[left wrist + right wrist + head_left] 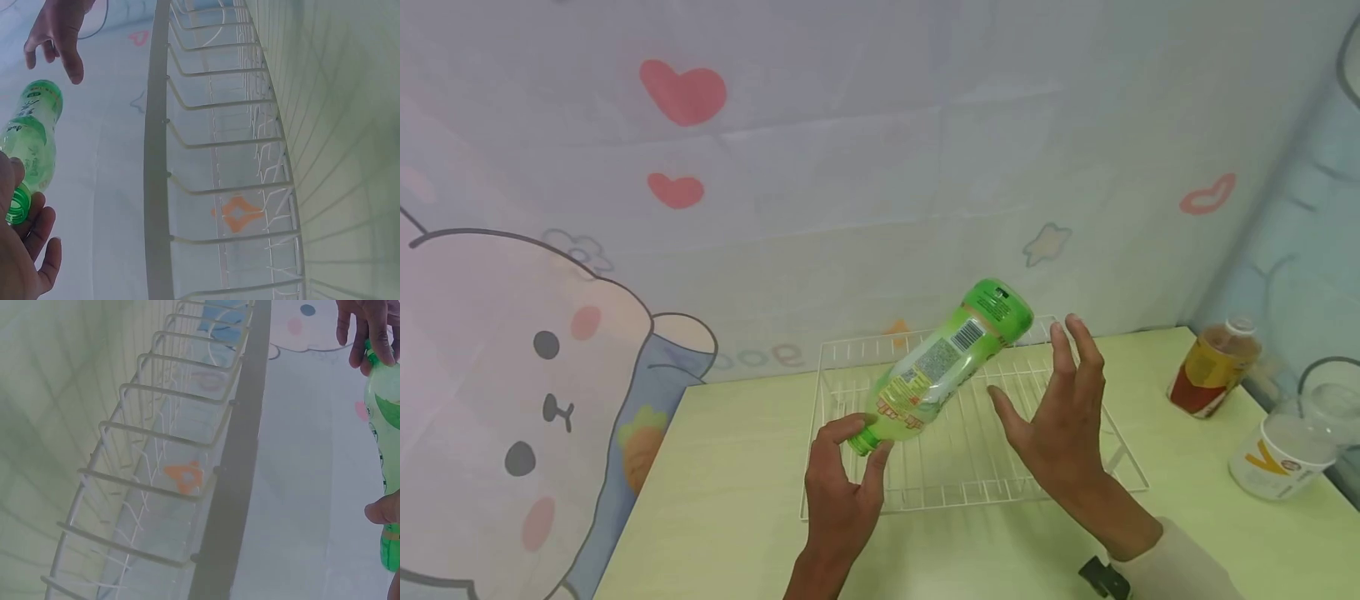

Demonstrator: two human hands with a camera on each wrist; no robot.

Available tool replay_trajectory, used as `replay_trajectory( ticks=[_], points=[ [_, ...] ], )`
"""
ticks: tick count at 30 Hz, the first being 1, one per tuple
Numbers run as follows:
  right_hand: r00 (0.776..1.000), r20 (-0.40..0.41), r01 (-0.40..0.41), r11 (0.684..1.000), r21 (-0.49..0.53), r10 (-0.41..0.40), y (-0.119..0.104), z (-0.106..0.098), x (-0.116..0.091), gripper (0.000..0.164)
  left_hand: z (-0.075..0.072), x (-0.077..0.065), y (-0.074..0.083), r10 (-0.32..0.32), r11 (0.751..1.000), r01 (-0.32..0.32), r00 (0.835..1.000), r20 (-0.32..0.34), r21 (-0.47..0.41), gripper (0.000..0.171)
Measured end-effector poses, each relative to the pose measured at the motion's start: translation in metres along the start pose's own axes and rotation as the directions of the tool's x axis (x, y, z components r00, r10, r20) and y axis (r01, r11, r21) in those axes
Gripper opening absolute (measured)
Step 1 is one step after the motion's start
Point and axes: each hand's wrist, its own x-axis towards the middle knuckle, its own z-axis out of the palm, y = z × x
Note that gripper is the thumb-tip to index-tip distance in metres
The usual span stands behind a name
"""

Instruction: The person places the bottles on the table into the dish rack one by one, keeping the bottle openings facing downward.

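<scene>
A clear green plastic bottle (936, 367) with a printed label and barcode is held tilted above a white wire rack (925, 497), its base up to the right. My left hand (844, 504) pinches the green neck end (863, 442) between thumb and fingers. Just right of the bottle's base, my right hand (1063, 425) has its fingers spread and holds nothing. In the left wrist view the right hand (59, 34) is apart from the base. The bottle's lower part (390, 550) sits behind my right thumb (384, 509) in the right wrist view.
The rack stands on a pale green table (715, 483) against a patterned cloth backdrop (850, 167). Toward the right edge stand a bottle with a red and yellow label (1210, 375) and a clear bottle with a white label (1281, 458). A dark object (1105, 577) shows beside my right sleeve.
</scene>
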Motion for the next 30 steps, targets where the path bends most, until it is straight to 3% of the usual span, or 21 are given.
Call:
replay_trajectory(
  ticks=[3, 6, 7, 9, 11, 14, 15, 17, 18, 19, 22, 26, 30],
  points=[
    [0.998, 0.045, -0.052, 0.998, 0.046, 0.05, -0.002, 0.001, -0.001, 0.114, -0.001, 0.0, 0.0, -0.009, 1.0, 0.009, 1.0, -0.016, -0.008, 0.04],
    [0.983, 0.123, -0.155, 0.979, 0.135, 0.139, -0.004, 0.0, -0.001, 0.114, -0.001, -0.001, 0.0, -0.012, 1.0, 0.012, 1.0, -0.024, -0.014, 0.04],
    [0.969, 0.165, -0.21, 0.962, 0.176, 0.182, -0.005, -0.001, 0.0, 0.113, -0.001, -0.001, 0.0, -0.012, 1.0, 0.012, 1.0, -0.027, -0.017, 0.04],
    [0.917, 0.284, -0.357, 0.896, 0.265, 0.282, -0.008, -0.005, 0.002, 0.111, -0.001, -0.001, 0.0, -0.001, 1.0, 0.0, 0.999, -0.035, -0.022, 0.04],
    [0.829, 0.424, -0.52, 0.781, 0.347, 0.364, -0.01, -0.011, 0.006, 0.108, -0.001, 0.0, -0.001, 0.01, 1.0, -0.011, 0.999, -0.045, -0.023, 0.04],
    [0.665, 0.627, -0.733, 0.515, 0.445, 0.405, -0.01, -0.017, 0.013, 0.096, -0.001, 0.0, -0.002, 0.017, 1.0, -0.018, 0.998, -0.054, -0.02, 0.04],
    [0.621, 0.677, -0.776, 0.426, 0.464, 0.394, -0.01, -0.018, 0.015, 0.092, -0.001, 0.0, -0.002, 0.014, 1.0, -0.015, 0.999, -0.052, -0.02, 0.04],
    [0.559, 0.752, -0.829, 0.265, 0.493, 0.35, -0.01, -0.019, 0.019, 0.08, -0.002, -0.001, -0.001, 0.008, 1.0, -0.009, 0.999, -0.046, -0.015, 0.04],
    [0.54, 0.776, -0.842, 0.203, 0.5, 0.325, -0.01, -0.019, 0.02, 0.075, -0.002, -0.001, -0.001, 0.001, 1.0, -0.002, 0.999, -0.038, -0.016, 0.04],
    [0.533, 0.792, -0.846, 0.163, 0.508, 0.299, -0.01, -0.018, 0.021, 0.071, -0.001, -0.002, -0.001, 0.0, 1.0, 0.0, 1.0, -0.031, -0.007, 0.04],
    [0.54, 0.807, -0.841, 0.123, 0.526, 0.24, -0.012, -0.015, 0.024, 0.061, -0.001, -0.005, 0.001, -0.009, 1.0, 0.009, 1.0, -0.009, 0.02, 0.039],
    [0.546, 0.805, -0.838, 0.139, 0.528, 0.231, -0.016, -0.009, 0.028, 0.056, -0.001, -0.008, 0.001, -0.018, 0.999, 0.018, 1.0, 0.001, 0.047, 0.039],
    [0.537, 0.804, -0.843, 0.136, 0.52, 0.256, -0.019, -0.004, 0.029, 0.054, -0.001, -0.011, 0.0, -0.013, 0.999, 0.013, 1.0, -0.004, 0.049, 0.04]
  ],
)
